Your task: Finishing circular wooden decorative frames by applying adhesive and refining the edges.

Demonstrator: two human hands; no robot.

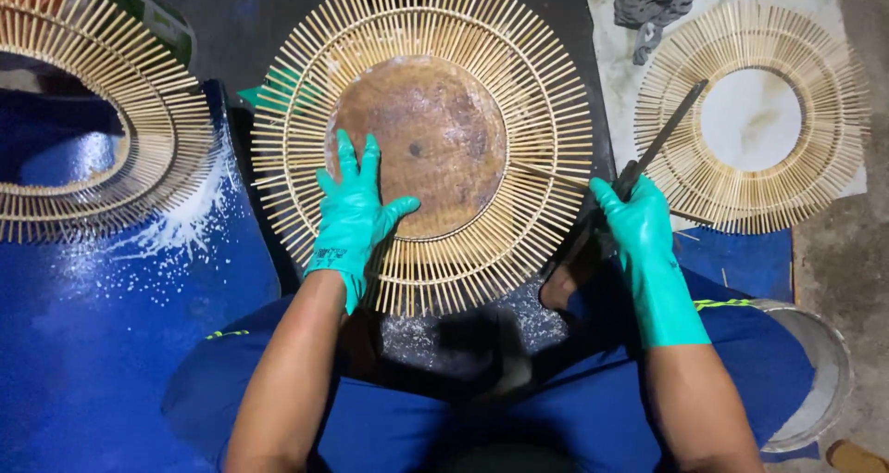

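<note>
A round sunburst frame of thin bamboo sticks (546, 112) lies on a dark work surface, with a rusty brown metal disc (435, 130) in its middle. My left hand (352, 215), in a teal glove, rests flat on the frame's lower left part, fingers spread and thumb at the disc's edge. My right hand (634, 223), also gloved in teal, grips a long dark blade-like tool (669, 132) that points up and to the right, just off the frame's right rim.
A second bamboo ring (750, 116) with an open middle lies on white sheeting at the right. A third ring (88, 121) sits on a blue surface dusted with white powder (185, 223) at the left. A grey cloth (653, 0) lies at top right, a metal bucket rim (824, 362) at lower right.
</note>
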